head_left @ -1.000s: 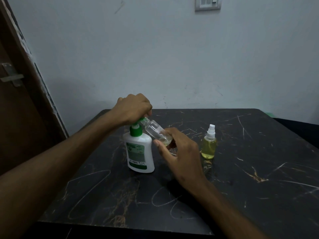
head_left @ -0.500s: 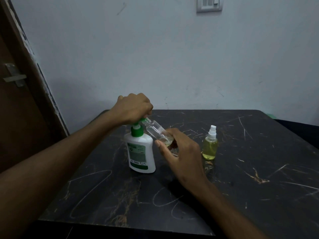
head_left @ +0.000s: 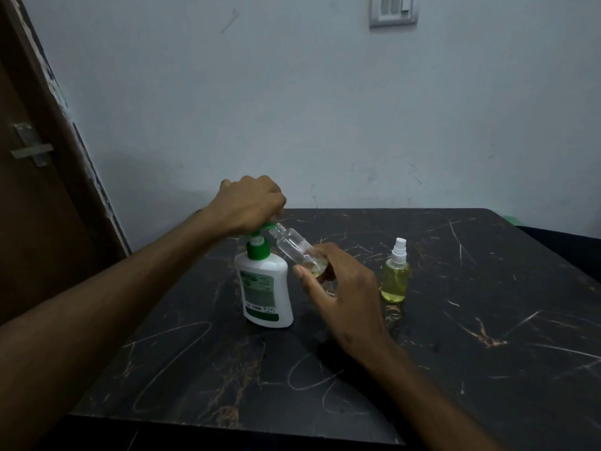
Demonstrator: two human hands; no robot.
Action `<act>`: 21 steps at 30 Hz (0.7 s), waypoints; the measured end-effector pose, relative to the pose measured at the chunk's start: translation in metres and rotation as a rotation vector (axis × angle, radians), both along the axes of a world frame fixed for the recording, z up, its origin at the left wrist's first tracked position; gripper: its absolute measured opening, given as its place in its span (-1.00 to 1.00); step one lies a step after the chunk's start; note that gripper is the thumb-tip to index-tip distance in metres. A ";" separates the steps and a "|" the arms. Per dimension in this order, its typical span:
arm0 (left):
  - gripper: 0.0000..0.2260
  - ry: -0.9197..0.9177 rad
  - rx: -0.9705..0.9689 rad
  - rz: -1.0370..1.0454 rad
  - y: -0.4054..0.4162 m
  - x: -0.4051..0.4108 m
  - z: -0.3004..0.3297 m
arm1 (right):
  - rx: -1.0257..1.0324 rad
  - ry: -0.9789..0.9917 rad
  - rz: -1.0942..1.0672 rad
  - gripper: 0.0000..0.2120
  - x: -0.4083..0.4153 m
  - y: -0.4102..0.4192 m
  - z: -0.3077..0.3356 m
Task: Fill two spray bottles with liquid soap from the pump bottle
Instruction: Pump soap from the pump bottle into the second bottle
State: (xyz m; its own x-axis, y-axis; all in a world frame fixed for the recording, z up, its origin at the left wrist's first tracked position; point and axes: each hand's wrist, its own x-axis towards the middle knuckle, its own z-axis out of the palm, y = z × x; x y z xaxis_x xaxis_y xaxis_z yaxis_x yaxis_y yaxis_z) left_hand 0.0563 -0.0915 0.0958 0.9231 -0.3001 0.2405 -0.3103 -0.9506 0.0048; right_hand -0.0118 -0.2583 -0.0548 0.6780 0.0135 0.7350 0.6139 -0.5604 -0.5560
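A white pump bottle [head_left: 265, 288] with a green collar and pump head stands on the black table [head_left: 455, 336]. My left hand [head_left: 248, 203] is closed over the pump head from above. My right hand [head_left: 338, 288] holds a clear, uncapped spray bottle [head_left: 294, 245] tilted, its open neck right at the pump spout. A little yellowish liquid lies at its bottom, partly hidden by my fingers. A second spray bottle [head_left: 395, 276], capped with a white sprayer and full of yellow liquid, stands upright to the right.
The table has a dark marbled top with pale scratches and stands against a pale wall. A brown door [head_left: 35, 190] with a metal latch is at the left. A switch plate [head_left: 393, 9] sits high on the wall.
The pump head has risen slightly under my left hand, showing more of its stem. The tilted clear bottle stays at the spout. The view shifted a little.
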 end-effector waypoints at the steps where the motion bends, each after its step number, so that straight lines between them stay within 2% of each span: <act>1: -0.70 0.007 0.008 -0.004 -0.002 0.000 -0.002 | 0.001 -0.003 0.000 -0.77 0.000 0.000 0.000; 6: -0.69 -0.002 -0.030 0.001 0.000 0.003 -0.004 | 0.001 -0.003 0.000 -0.78 0.000 0.000 0.001; 9: -0.70 -0.037 0.040 -0.010 0.003 0.004 -0.001 | 0.007 0.013 0.006 -0.75 0.000 -0.001 0.000; 14: -0.73 0.005 0.017 -0.020 -0.001 0.003 -0.007 | 0.001 0.014 0.016 -0.76 -0.001 -0.001 0.001; 19: -0.62 -0.037 0.005 -0.004 0.003 0.003 0.001 | -0.006 0.020 0.015 -0.74 -0.002 -0.001 0.002; 21: -0.65 -0.038 0.009 -0.007 0.001 0.003 -0.001 | -0.006 0.024 0.015 -0.74 -0.001 -0.002 0.001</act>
State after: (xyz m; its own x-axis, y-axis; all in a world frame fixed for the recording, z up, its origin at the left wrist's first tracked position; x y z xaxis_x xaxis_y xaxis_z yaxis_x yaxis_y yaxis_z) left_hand 0.0598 -0.0902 0.0950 0.9113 -0.3086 0.2726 -0.3166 -0.9484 -0.0152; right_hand -0.0130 -0.2601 -0.0536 0.6950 0.0280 0.7185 0.6090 -0.5542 -0.5675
